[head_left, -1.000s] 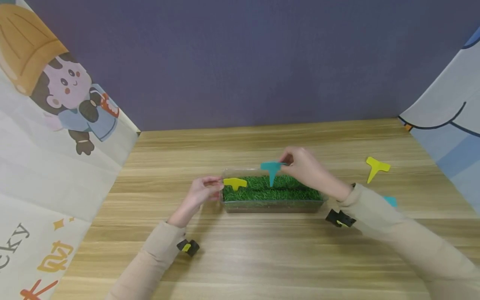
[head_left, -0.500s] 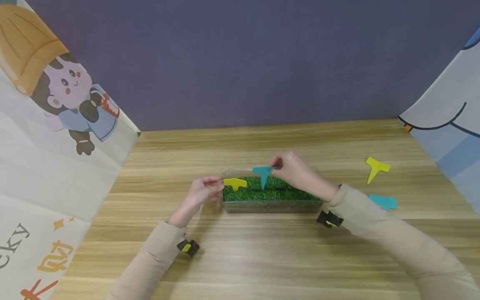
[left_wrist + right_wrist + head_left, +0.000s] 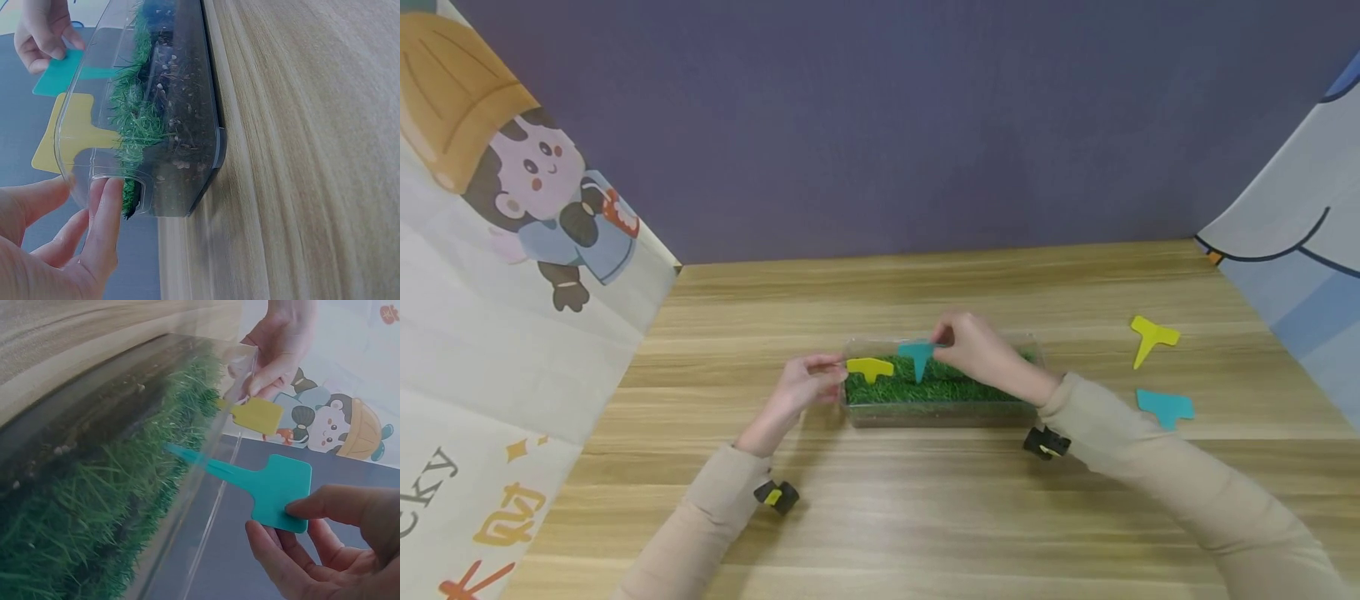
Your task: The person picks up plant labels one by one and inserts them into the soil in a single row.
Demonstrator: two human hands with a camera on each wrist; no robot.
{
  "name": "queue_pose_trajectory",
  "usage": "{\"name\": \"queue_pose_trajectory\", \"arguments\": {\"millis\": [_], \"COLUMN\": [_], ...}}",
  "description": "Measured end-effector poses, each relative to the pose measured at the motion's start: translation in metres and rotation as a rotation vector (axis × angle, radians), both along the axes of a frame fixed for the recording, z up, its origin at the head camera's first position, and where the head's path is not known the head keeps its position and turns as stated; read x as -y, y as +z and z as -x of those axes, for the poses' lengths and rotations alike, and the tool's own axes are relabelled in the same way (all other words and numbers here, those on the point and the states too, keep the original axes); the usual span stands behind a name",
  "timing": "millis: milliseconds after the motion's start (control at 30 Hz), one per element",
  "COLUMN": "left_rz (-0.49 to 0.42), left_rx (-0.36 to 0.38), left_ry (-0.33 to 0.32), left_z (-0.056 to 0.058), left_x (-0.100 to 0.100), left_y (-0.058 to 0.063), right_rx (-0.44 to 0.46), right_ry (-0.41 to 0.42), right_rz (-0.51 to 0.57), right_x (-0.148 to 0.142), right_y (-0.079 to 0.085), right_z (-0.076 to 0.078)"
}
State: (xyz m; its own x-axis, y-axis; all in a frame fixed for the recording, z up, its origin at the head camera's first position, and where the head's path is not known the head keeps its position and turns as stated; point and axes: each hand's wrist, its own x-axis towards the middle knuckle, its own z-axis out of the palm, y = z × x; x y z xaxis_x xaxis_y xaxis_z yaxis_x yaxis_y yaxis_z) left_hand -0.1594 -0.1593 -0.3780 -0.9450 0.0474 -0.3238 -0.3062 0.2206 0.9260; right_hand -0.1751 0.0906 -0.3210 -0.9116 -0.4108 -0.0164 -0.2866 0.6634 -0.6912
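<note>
A clear rectangular planter box (image 3: pixel 940 416) holds green grass (image 3: pixel 880 392) over dark soil. My right hand (image 3: pixel 981 354) pinches the head of a teal T-shaped plant label (image 3: pixel 916 350) between thumb and fingers. In the right wrist view the teal label's (image 3: pixel 284 490) pointed stem reaches into the grass. To its left a yellow plant label (image 3: pixel 870 367) stands upright in the grass. My left hand (image 3: pixel 797 387) touches the box's left end; in the left wrist view its fairly straight fingers (image 3: pixel 106 219) rest against the clear end wall, beside the yellow label (image 3: pixel 78 131).
On the wooden table (image 3: pixel 887 517), right of the box, lie another yellow label (image 3: pixel 1152 337) and another teal label (image 3: pixel 1165 406). Behind the table rises a dark blue panel (image 3: pixel 887 125). A printed cartoon sheet (image 3: pixel 617 367) borders the left side.
My right hand has moved left and down with the teal label, bringing its stem into the grass near the yellow one. The left hand has stayed at the box's end.
</note>
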Motion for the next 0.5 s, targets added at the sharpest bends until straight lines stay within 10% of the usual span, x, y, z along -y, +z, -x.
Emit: {"name": "queue_pose_trajectory", "arguments": {"millis": [500], "left_rz": [-0.001], "left_rx": [0.003], "left_ry": [-0.002], "left_z": [-0.0006], "left_x": [0.0004], "left_y": [0.0000], "right_rx": [-0.059], "right_ry": [0.032], "right_rz": [-0.019], "right_x": [0.0064], "right_y": [-0.0068], "right_z": [-0.0027]}}
